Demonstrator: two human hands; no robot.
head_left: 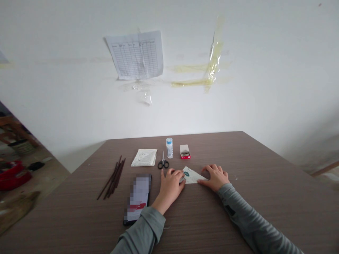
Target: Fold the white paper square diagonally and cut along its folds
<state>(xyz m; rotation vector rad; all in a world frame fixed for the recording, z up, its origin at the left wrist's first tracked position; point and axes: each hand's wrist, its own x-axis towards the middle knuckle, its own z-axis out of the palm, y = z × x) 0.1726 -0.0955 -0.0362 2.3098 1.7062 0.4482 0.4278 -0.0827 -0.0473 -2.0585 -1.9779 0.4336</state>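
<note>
A whitish triangle of folded paper [192, 177] with a green printed mark lies on the table between my hands. My left hand [171, 185] grips its left end, thumb at the lower edge and fingers curled over the top. At the pointed right end, my right hand [217, 178] holds the paper with the thumb on the tip and the fingers bent above it. Just beyond my left hand lie small black-handled scissors [163, 163]. Parts of the paper's left end are hidden under my left fingers.
Behind the paper stand a white bottle with a blue cap [169, 148] and an open red-and-white small box [184, 152]. To the left are a flat white packet [144, 157], several dark brown sticks [114, 179] and a phone [139, 197]. The table [254, 211] meets a white wall.
</note>
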